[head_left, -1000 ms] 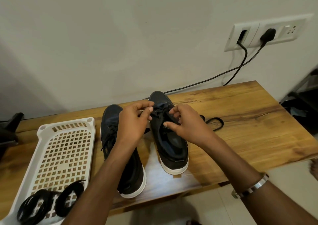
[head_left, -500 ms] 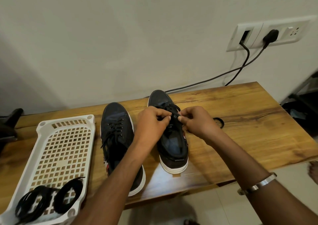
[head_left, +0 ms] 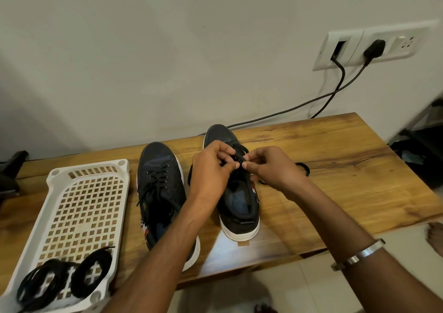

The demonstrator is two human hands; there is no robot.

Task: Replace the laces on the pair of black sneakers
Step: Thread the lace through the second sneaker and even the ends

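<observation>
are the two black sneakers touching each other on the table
Apart. The head view shows bare wood between the left sneaker and the right sneaker.

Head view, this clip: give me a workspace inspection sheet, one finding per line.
Surface: wooden table, against a plain wall.
Job's things: left sneaker laced; right sneaker with lace trailing onto the table; two coiled black laces in the white basket.
Clutter: nothing seen.
Hands: left hand and right hand both pinch the lace over the right sneaker's eyelets.
Cables: two black cables run from the wall socket behind the table.
Surroundings: tiled floor, dark items at both edges, unclear.
</observation>
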